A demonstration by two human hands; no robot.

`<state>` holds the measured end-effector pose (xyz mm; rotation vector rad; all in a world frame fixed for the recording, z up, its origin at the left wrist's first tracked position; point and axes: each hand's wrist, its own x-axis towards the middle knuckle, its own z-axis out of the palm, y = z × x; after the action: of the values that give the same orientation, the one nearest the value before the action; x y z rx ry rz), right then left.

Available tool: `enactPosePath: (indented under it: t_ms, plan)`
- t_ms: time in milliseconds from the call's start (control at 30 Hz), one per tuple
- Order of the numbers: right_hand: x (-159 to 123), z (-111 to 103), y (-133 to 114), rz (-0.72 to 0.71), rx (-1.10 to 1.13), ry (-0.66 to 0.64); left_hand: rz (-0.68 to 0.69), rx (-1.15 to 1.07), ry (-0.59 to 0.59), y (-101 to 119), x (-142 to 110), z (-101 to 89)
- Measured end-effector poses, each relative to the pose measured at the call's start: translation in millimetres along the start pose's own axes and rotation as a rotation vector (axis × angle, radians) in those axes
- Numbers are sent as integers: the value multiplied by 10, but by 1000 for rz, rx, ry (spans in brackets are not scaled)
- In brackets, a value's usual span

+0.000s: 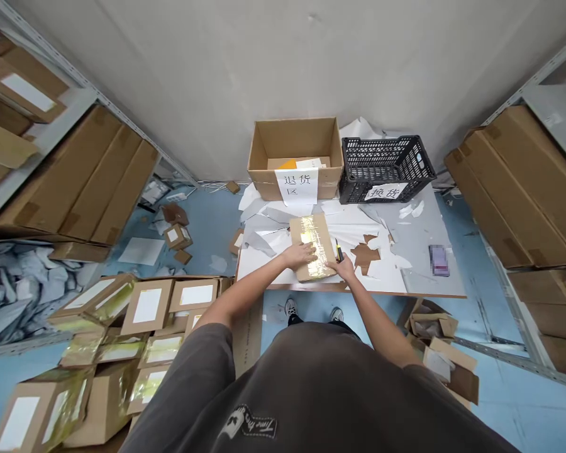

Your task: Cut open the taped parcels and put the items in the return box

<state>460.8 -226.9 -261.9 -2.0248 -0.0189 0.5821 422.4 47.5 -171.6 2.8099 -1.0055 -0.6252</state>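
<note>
A flat cardboard box [296,234] with shiny yellowish tape down its middle lies on the table, slightly tilted to my view. My left hand [300,255] rests on its left side, fingers stretched over the tape. At the box's right edge, my right hand [343,268] is closed around a black and yellow utility knife [339,251], which points away from me. Whether the right fingers also touch the box, I cannot tell. Torn white paper and a ragged brown patch [365,257] lie to the right of the knife.
Behind the box stand an open carton [268,179] with a paper sign and a black plastic crate [382,165]. A purple item [438,260] lies on the table [419,280] at right. Taped parcels [148,306] are heaped at left; opened boxes [453,371] sit on the floor at right.
</note>
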Motion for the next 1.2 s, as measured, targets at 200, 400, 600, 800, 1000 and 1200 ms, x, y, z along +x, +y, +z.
enactPosePath:
  t_ms: [200, 400, 600, 800, 1000, 1200]
  plan:
    - [731, -130, -449, -161, -113, -211, -360, -49, 84, 306, -99, 285]
    - [1323, -138, -873, -124, -446, -279, -644, -155, 80, 430, 105, 253]
    - [1207, -173, -779, -104, -484, -188, -607, -118, 101, 395, 159, 110]
    - [1005, -171, -704, -84, -405, -96, -507, -75, 164, 450, 186, 32]
    - [723, -497, -665, -96, -197, 68, -582, -91, 273, 692, 391, 34]
    - [290, -908, -412, -78, -109, -457, -655, -132, 213, 789, 460, -1]
